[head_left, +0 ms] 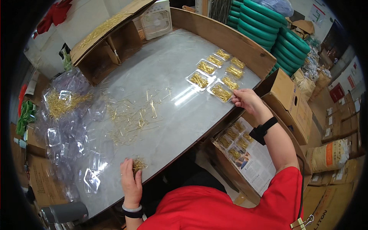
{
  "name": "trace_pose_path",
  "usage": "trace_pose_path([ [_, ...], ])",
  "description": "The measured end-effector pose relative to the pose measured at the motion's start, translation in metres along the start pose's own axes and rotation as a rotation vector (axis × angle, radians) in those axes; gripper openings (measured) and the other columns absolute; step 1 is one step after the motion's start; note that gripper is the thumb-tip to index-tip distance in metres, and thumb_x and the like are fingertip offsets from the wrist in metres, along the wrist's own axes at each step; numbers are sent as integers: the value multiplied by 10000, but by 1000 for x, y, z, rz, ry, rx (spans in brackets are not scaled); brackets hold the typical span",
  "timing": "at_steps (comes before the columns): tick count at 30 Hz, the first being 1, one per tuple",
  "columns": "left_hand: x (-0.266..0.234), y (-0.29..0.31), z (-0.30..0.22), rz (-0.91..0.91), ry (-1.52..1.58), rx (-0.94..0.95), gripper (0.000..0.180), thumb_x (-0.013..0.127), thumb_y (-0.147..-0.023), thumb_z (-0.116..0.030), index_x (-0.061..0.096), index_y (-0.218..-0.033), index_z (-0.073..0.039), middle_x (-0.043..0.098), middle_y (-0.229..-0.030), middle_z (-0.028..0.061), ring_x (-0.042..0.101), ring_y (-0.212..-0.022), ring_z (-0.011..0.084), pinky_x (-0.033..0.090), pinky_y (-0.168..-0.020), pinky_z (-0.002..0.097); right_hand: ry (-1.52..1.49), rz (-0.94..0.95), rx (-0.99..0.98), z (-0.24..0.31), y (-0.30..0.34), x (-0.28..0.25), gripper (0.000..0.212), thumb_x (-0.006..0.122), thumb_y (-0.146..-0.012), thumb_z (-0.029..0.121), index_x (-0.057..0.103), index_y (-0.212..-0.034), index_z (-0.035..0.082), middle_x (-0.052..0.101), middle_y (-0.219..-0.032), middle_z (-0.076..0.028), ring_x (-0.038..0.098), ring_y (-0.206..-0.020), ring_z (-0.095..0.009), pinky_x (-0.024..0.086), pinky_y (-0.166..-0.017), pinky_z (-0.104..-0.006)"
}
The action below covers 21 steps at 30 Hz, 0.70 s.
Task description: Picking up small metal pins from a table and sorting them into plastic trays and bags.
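Note:
Near the front edge of the grey tabletop [168, 69], my left hand [131, 181] is closed around a small bunch of thin gold wire pieces [139, 164]. At the right side of the table, my right hand [247, 100] pinches the edge of a clear plastic tray [221, 92] filled with gold wire pieces. Several similar filled trays stand in two rows behind it, among them one tray [199, 80] to its left. Loose gold wire pieces [142, 115], some bent at the end, lie scattered over the table's middle left.
Nested clear empty trays [65, 142] pile up at the left, topped by a gold wire heap [63, 103]. A dark cylinder [65, 212] lies front left. A wooden rim [230, 36] edges the back. Below right, a carton [245, 165] holds filled trays and newspaper.

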<state>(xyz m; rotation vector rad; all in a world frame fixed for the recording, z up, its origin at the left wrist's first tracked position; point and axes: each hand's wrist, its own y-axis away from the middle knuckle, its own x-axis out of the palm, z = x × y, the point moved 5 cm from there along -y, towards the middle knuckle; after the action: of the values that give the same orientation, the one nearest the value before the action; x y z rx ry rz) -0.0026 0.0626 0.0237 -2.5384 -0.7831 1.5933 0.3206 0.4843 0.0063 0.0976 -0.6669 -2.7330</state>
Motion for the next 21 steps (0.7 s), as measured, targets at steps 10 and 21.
trace_pose_path([
  [10,4,-1,4,5,-34,5,483,595,-971,-47,477,-1434,26,508,-1437,269,456,-1364,443,324,-1169,497,-84,48,-112,-16,30,-45,156,563,-1060,206,617,-998,74,664,-845,-4,634,-709,-71,529,-605,-204],
  [21,4,-1,7,22,-82,-7,450,558,-1007,-74,486,-1443,14,513,-1462,221,452,-1389,392,331,-1168,454,-145,46,29,-210,125,-171,175,551,-1066,253,576,-978,104,669,-839,-25,640,-704,-101,530,-649,-241],
])
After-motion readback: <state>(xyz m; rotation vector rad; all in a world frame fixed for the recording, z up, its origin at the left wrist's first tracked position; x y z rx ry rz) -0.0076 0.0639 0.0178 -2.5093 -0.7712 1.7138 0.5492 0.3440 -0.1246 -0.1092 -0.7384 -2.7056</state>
